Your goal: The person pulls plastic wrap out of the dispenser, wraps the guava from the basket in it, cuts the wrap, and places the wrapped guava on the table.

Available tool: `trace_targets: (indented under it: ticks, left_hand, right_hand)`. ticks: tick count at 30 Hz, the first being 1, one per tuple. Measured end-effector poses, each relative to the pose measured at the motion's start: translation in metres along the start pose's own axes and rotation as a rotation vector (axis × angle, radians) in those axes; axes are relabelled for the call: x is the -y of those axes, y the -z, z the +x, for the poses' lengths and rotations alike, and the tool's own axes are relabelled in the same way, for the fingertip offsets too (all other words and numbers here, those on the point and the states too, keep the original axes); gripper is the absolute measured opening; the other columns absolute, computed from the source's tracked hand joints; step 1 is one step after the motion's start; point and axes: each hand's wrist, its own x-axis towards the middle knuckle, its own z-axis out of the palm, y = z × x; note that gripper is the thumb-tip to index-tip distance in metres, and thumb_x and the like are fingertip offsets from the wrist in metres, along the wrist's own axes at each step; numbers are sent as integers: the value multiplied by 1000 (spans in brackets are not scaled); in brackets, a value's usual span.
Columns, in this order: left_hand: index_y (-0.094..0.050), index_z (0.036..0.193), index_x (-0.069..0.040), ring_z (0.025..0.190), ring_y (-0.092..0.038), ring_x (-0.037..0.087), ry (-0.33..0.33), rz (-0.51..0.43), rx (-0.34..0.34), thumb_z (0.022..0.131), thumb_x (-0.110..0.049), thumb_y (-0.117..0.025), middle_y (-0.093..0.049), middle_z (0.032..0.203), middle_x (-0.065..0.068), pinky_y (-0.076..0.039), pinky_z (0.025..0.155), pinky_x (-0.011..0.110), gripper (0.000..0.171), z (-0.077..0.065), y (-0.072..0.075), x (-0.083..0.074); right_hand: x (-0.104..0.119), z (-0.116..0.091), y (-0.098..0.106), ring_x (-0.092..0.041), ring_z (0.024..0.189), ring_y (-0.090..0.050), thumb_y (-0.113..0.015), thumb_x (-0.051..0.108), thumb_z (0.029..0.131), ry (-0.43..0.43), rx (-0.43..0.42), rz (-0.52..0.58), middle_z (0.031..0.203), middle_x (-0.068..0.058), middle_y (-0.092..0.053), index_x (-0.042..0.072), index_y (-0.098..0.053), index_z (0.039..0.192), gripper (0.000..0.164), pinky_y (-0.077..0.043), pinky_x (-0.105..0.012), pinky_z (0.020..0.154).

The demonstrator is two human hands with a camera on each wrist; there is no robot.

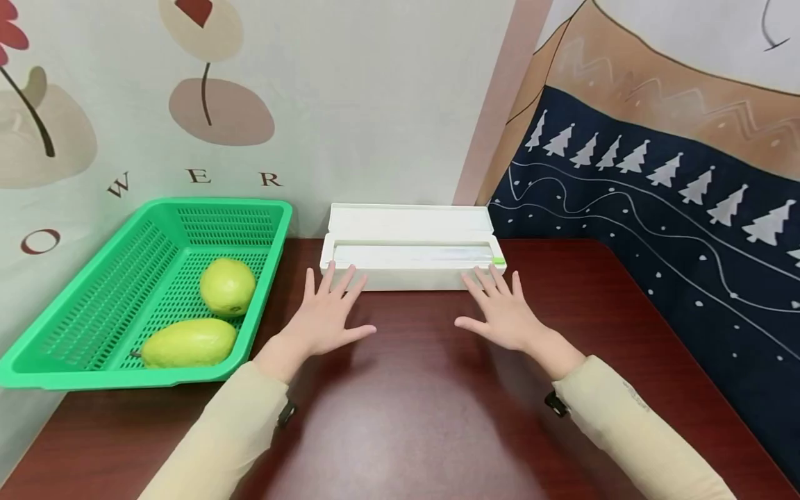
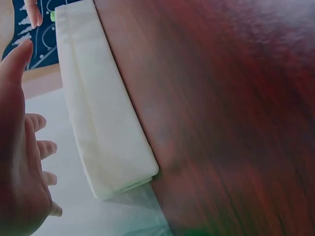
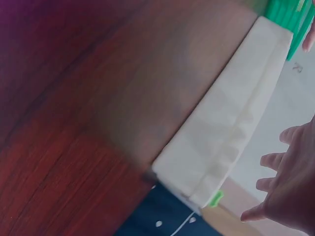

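A long white box [image 1: 409, 279], which looks like a cling film dispenser, lies at the back of the table with its lid [image 1: 409, 219] tilted up. Clear film shows in its slot, and a small green tab [image 1: 498, 261] sits at the right end. My left hand [image 1: 325, 321] is spread flat before the box's left end, fingers pointing away and holding nothing. Likewise spread and holding nothing, my right hand [image 1: 505, 318] is before the right end. In both wrist views the box's front face [image 2: 106, 108] shows beside the fingers.
At the left stands a green plastic basket [image 1: 284, 229] with a round yellow-green fruit [image 1: 228, 286] and a long yellow-green fruit [image 1: 189, 343] inside. Printed cloth [image 1: 387, 104] hangs behind the dark red wooden table [image 1: 412, 417], and navy cloth [image 1: 706, 278] borders its right edge.
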Motion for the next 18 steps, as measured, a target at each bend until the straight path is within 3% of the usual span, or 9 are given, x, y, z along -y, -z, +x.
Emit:
trace_targets:
  ticks: [10, 18]
  left_hand:
    - [-20, 150, -9, 141, -1, 47, 115, -7, 54, 86, -63, -46, -16, 155, 20, 1, 107, 69, 88, 26, -8, 8]
    - [-19, 150, -9, 141, 0, 49, 199, -23, 58, 85, -62, -49, -10, 155, 22, 2, 108, 68, 89, 34, -15, 16]
  right_hand:
    - [-24, 22, -2, -41, 143, -4, -47, 60, 88, -146, -39, 10, 155, -19, -18, 11, -21, 149, 83, 0, -66, 109]
    - [-37, 31, -4, -44, 142, -6, -47, 60, 88, -230, -54, 52, 154, -22, -17, 9, -23, 149, 83, -4, -66, 110]
